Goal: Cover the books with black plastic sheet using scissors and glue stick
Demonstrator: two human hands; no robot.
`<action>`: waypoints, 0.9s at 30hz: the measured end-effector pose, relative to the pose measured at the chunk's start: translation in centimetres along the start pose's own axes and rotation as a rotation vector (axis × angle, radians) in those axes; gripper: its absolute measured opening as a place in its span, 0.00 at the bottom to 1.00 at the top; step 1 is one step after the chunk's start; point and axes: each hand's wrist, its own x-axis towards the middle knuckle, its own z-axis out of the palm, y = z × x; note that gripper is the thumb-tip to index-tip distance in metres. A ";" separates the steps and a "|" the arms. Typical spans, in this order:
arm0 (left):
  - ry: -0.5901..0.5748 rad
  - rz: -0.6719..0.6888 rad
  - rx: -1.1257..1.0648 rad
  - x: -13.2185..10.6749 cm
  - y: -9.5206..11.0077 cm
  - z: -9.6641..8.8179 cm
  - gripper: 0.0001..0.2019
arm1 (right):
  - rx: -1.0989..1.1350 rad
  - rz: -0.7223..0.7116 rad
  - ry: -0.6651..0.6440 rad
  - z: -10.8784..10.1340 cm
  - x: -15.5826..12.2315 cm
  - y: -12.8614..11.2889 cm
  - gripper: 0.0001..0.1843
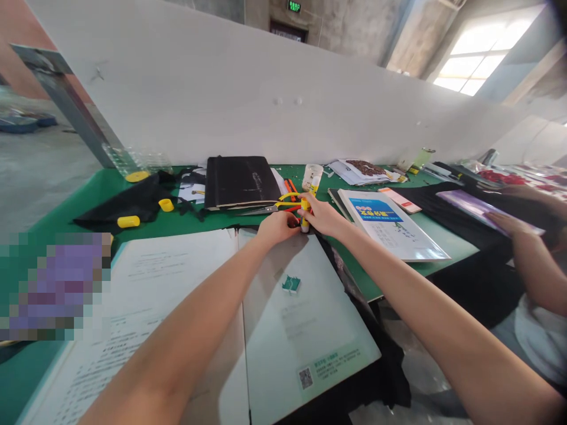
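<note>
My right hand is wrapped around an upright yellow glue stick, just over the top edge of an open book. Beside its lower end is my left hand, fingers curled together; what they pinch, if anything, is hidden. The book's left page carries print, and its pale green cover lies to the right with a small green-and-white paper piece on it. Black cloth shows beneath the cover. Just behind my hands are scissors with yellow handles.
Two yellow caps and black cloth scraps lie left. A black notebook sits behind, near a white partition. Books are stacked right. Farther right, another person's hand rests on a purple book.
</note>
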 end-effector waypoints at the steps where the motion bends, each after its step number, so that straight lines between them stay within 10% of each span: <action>1: 0.005 0.002 -0.009 0.0 0.0 0.1 0.13 | -0.006 -0.020 0.008 -0.1 -0.1 0.0 0.22; 27: 0.029 -0.103 0.118 -0.2 0.6 0.4 0.06 | -0.265 0.169 0.091 1.7 0.2 0.0 0.21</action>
